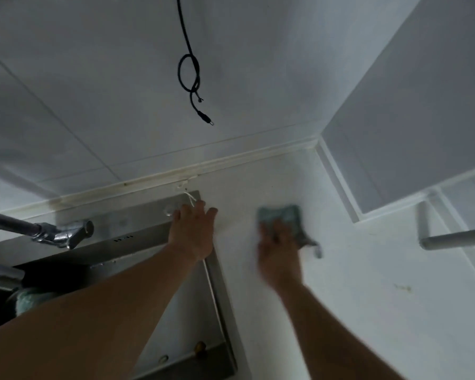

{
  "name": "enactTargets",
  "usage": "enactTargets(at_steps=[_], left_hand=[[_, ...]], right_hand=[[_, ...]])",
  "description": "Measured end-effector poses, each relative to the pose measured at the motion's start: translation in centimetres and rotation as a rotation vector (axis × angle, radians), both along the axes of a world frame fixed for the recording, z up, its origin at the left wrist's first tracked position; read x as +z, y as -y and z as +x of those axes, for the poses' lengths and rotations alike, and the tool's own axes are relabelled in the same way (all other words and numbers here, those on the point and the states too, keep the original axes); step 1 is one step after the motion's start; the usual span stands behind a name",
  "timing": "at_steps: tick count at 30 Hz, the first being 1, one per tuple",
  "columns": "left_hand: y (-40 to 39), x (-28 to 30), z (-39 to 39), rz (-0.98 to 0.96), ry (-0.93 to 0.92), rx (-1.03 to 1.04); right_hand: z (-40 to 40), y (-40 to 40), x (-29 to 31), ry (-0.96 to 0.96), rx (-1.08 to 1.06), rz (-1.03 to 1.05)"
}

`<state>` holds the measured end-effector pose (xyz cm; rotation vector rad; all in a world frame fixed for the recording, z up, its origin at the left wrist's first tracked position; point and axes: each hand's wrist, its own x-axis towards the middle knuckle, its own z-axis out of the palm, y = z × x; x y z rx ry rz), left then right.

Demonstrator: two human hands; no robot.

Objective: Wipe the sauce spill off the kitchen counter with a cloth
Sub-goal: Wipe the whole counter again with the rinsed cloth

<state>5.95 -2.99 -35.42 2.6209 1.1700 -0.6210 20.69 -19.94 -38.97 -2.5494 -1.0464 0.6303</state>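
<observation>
At 9 o'clock: faucet (63, 233) over the steel sink (192, 311). Left hand (193, 231) is spread flat, palm down, on the sink's far right corner, bracing. At centre-right, right hand (279, 249) presses the grey-green cloth (283, 219) flat on the white counter (368, 311), fingers on top; blurred, so likely mid-wipe. No sauce visible beside the cloth. Faint brownish mark (402, 287) at 4 o'clock, well apart from it. Next: sweep the cloth there, pressure even.
</observation>
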Motion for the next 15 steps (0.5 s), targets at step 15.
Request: enactTargets(at_steps=[15], left_hand=[[-0.5,-0.7,1.2,-0.181,-0.157,-0.138]], right_hand=[[-6.4,0.0,0.7,-0.014,0.247,0.042]])
